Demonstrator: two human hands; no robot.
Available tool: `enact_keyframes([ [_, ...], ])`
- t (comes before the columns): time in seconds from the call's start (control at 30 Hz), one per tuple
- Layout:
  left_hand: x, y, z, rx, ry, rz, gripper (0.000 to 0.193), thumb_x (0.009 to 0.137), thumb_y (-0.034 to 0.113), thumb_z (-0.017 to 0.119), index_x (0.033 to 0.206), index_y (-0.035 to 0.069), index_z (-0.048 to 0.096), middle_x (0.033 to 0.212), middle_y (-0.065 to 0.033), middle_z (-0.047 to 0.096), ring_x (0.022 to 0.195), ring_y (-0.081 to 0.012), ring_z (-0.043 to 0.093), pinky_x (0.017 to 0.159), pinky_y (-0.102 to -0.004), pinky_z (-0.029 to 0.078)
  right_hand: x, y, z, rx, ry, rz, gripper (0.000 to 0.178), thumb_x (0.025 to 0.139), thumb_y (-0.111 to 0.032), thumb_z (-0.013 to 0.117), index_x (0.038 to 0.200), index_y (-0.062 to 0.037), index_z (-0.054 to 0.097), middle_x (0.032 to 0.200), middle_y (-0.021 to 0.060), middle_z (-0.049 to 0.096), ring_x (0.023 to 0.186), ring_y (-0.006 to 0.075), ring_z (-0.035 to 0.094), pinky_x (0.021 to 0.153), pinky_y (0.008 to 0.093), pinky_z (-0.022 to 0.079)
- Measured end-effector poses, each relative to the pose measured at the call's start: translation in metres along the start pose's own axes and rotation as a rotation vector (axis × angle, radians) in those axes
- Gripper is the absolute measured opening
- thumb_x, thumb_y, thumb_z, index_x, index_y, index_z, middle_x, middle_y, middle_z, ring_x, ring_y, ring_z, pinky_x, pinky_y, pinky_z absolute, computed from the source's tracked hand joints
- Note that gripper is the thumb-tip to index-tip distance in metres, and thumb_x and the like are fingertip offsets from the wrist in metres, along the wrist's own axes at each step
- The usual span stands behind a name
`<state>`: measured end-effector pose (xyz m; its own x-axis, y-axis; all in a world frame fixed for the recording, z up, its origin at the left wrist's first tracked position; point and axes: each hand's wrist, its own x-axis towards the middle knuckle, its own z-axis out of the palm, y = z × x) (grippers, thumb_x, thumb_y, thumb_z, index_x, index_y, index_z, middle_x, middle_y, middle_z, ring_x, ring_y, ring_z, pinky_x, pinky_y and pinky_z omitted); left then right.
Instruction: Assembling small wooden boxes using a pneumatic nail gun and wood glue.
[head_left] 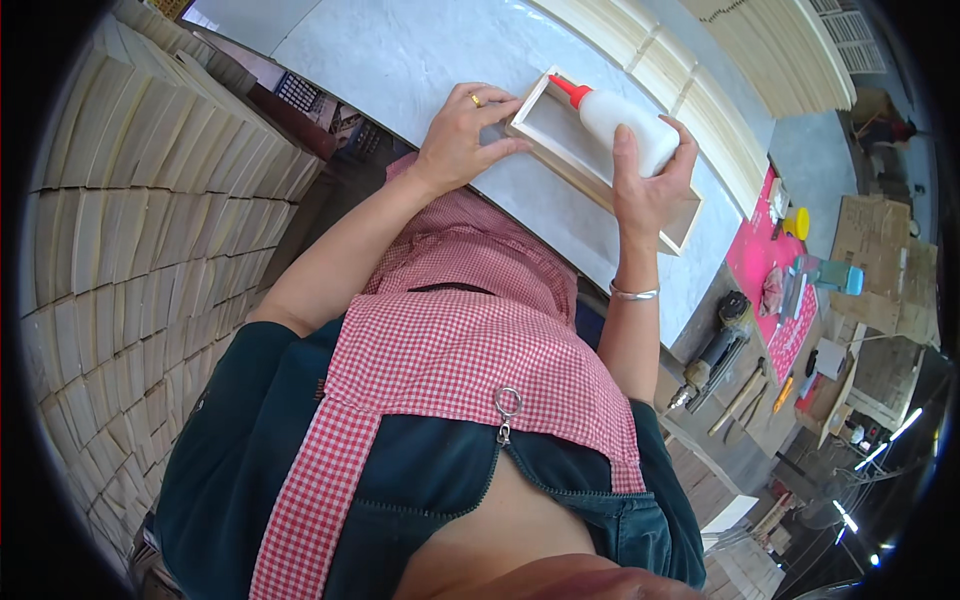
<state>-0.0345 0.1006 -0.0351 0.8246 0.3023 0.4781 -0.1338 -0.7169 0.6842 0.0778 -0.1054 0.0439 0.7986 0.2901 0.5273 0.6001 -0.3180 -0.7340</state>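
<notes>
An open rectangular wooden frame (pixel 560 158) lies on the pale marble-like tabletop (pixel 400 60). My left hand (pixel 466 132) rests on the frame's left end, fingers over its corner. My right hand (pixel 648 185) grips a white glue bottle (pixel 625 125) with a red nozzle (pixel 570 90). The nozzle points at the far left corner of the frame. A silver bangle sits on my right wrist and a ring on my left hand.
Tall stacks of thin wooden boards (pixel 140 250) rise at the left. More wooden pieces (pixel 700 90) lie in rows beyond the frame. At the right, a bench holds a nail gun (pixel 715 350), a hammer (pixel 738 398), a pink mat (pixel 775 280) and small tools.
</notes>
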Motion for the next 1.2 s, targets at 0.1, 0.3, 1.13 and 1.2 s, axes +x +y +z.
enact_keyframes([
  [0.1,0.0,0.001,-0.001,-0.001,-0.003,0.003,0.05,0.084,0.034,0.083,0.126,0.01,0.074,0.124,-0.002,0.068,0.123,-0.0236,0.052,0.106,-0.0358,0.047,0.003,0.005,0.004,-0.008,0.018,-0.01,0.054,0.087,-0.024,0.082,0.128,-0.0046,0.053,0.113,0.0164,0.064,0.097,0.0302,0.067,0.078,0.0369,0.056],
  [0.3,-0.001,0.002,-0.002,-0.01,-0.011,-0.01,0.049,0.084,0.033,0.083,0.126,0.01,0.074,0.123,-0.0025,0.068,0.123,-0.0236,0.052,0.106,-0.0356,0.047,0.004,0.0,-0.004,-0.033,0.033,0.026,0.053,0.087,-0.025,0.081,0.127,-0.0042,0.054,0.111,0.0166,0.065,0.097,0.0301,0.068,0.079,0.0368,0.056],
  [1.13,0.004,0.01,-0.007,-0.077,-0.057,0.012,0.052,0.078,0.01,0.081,0.127,0.001,0.068,0.123,-0.01,0.064,0.117,-0.0291,0.054,0.102,-0.0384,0.046,-0.024,0.005,-0.071,0.29,0.385,0.437,0.038,0.097,-0.017,0.068,0.128,-0.0026,0.051,0.104,0.0131,0.061,0.072,0.0145,0.059,0.056,0.0233,0.052],
  [1.2,0.003,0.01,-0.006,-0.073,-0.057,0.008,0.052,0.078,0.01,0.081,0.127,0.001,0.068,0.123,-0.0099,0.064,0.117,-0.0291,0.054,0.102,-0.0383,0.046,-0.023,0.004,-0.069,0.304,0.378,0.443,0.038,0.098,-0.017,0.068,0.128,-0.0027,0.05,0.104,0.0131,0.061,0.072,0.0146,0.059,0.057,0.0235,0.052],
])
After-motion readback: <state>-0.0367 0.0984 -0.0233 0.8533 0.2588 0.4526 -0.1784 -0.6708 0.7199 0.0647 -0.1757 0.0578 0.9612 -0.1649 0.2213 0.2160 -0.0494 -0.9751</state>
